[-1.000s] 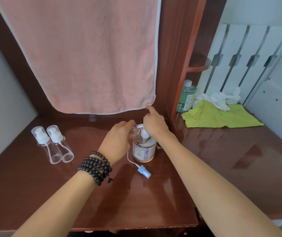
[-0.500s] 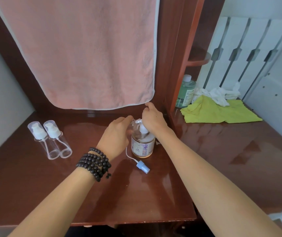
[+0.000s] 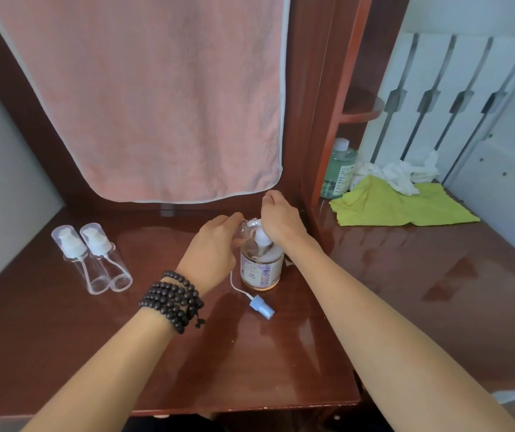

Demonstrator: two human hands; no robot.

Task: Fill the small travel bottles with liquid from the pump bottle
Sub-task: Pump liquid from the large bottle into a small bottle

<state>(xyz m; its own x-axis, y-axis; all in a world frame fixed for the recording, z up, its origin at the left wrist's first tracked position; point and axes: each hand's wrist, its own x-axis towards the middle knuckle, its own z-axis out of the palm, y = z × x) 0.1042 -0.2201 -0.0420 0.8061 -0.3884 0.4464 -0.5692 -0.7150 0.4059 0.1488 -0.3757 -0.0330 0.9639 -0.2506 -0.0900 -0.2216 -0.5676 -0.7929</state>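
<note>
Two small clear travel bottles (image 3: 92,258) lie side by side on the left of the brown bench (image 3: 281,353), caps on. A pink towel (image 3: 156,95) hangs behind. Near the middle, the left hand (image 3: 215,244), with dark beads (image 3: 172,299) on its wrist, holds a small clear bottle (image 3: 245,233) in a curled grip, right under the pump spout. The pump bottle (image 3: 260,268) stands on the bench beside it. A blue cap with a thin tube (image 3: 260,306) lies just in front. The right hand (image 3: 281,218) rests on the pump top; its grip looks curled, but the fingers are hard to see. Farther right sit a green bottle (image 3: 338,169), a yellow cloth (image 3: 399,204) and a white rag (image 3: 402,174).
</note>
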